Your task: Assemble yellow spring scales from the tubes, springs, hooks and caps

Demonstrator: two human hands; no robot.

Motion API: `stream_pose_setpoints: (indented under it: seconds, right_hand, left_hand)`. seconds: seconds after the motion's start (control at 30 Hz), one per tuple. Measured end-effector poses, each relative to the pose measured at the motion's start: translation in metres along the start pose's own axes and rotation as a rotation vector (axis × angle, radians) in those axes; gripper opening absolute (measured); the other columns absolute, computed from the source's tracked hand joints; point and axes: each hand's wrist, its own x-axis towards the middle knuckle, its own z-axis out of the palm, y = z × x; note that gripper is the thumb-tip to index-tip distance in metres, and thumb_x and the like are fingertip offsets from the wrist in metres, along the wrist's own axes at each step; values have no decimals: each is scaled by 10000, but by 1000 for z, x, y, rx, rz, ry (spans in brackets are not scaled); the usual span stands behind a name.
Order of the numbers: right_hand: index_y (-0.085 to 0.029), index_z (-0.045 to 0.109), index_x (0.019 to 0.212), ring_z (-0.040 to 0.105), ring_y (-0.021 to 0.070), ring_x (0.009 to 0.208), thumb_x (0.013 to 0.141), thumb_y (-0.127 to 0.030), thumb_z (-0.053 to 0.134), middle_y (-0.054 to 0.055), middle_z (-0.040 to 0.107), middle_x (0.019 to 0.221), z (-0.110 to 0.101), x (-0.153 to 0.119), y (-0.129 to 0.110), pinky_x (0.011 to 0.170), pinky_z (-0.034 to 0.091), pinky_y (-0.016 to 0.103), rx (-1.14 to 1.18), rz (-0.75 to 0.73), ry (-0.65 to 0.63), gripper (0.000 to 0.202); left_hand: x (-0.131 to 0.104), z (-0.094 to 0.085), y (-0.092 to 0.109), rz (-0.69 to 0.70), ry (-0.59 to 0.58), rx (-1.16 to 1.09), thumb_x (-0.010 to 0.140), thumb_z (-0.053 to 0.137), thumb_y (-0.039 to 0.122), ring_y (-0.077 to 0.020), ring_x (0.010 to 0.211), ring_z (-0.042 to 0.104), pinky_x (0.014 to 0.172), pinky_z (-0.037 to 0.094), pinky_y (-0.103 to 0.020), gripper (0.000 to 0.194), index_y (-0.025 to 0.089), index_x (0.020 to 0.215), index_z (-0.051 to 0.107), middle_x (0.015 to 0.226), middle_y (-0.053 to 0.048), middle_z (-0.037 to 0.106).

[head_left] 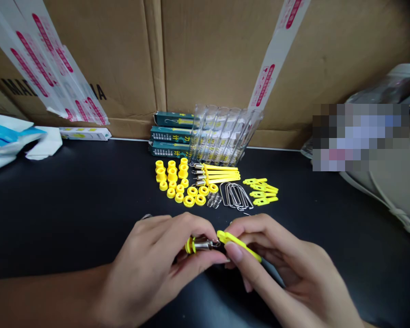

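My left hand (146,269) is closed around a yellow rod with a metal tip (202,245); a small wire loop or coil sticks out of its end, and the rest is hidden in the palm. Facing it, my right hand (290,269) pinches a flat yellow plastic clip (244,247) between thumb and fingers. The clip's end is close to the wire; I cannot tell whether they touch. Beyond the hands lie several similar metal-tipped yellow rods (222,175), yellow caps and rings (189,201), small springs (213,200), bent metal wires (237,196) and loose yellow clips (264,201).
Clear plastic tubes (222,132) lean against stacked green boxes (169,149) at the back of the black table (89,205). A large cardboard box (205,54) stands behind. White and blue packaging (17,136) lies at left, a pale bag (389,187) at right.
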Motion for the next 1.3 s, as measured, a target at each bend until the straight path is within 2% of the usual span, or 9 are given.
stream_pose_setpoints:
  seconds: [0.2,0.3,0.4,0.57,0.7,0.8,0.87,1.03,1.3]
  right_hand:
    - [-245,606,942,582,82,521,966,-279,585,-50,628,678,0,0,-1,528,509,161,73,88,-4,47]
    - [-246,501,876,586,103,559,973,-276,554,-34,632,730,0,-1,1,543,516,194,121,103,23,115]
    - [-262,442,973,601,122,594,1010,-257,463,-31,646,743,1,-2,1,564,518,213,145,123,2,43]
    - [-259,468,1201,666,159,738,1021,-254,410,-11,648,762,3,-2,0,610,509,231,-1,89,-34,189]
    - [-252,558,1153,655,151,706,1000,-319,489,15,701,853,0,1,0,535,463,220,-52,128,-44,181]
    - [-235,641,1035,564,119,576,987,-394,513,15,700,847,-2,7,1,470,395,223,-44,163,-51,210]
    - [-222,668,941,475,103,513,969,-412,538,-4,651,754,-3,12,2,442,343,226,-30,180,-38,233]
    - [-211,668,877,300,105,479,936,-382,574,-70,362,546,0,15,2,438,259,233,-3,202,-10,204]
    - [-214,662,879,277,108,479,915,-359,573,-78,317,542,1,14,0,438,247,232,1,196,9,173]
  left_hand:
    - [5,1,0,-103,11,-146,903,710,258,-26,620,672,609,477,-85,127,240,951,593,778,130,708]
    - [7,1,-1,-128,34,-140,857,746,193,-37,592,650,546,464,-97,151,231,894,605,741,123,691]
    - [8,2,-1,-122,37,-119,848,752,188,-49,612,654,542,468,-113,150,225,857,607,756,111,700]
    - [7,3,-1,-134,35,-151,809,797,199,-48,640,675,577,496,-88,205,231,912,623,761,112,713]
    - [8,2,-2,-148,-7,-178,822,787,191,-48,664,700,645,516,-81,221,232,988,646,783,108,737]
    - [7,2,-3,-121,-7,-157,818,795,206,-53,677,702,645,515,-89,253,237,1027,656,814,102,745]
    - [6,3,-3,-93,-6,-156,824,792,213,-55,688,705,662,517,-94,250,241,1032,655,837,102,752]
    - [5,3,-4,-60,-34,-148,864,754,246,-79,732,722,672,527,-123,193,258,1031,659,894,88,771]
    - [4,3,-3,-55,-29,-154,884,732,259,-90,755,731,680,538,-131,186,266,1057,665,929,77,778]
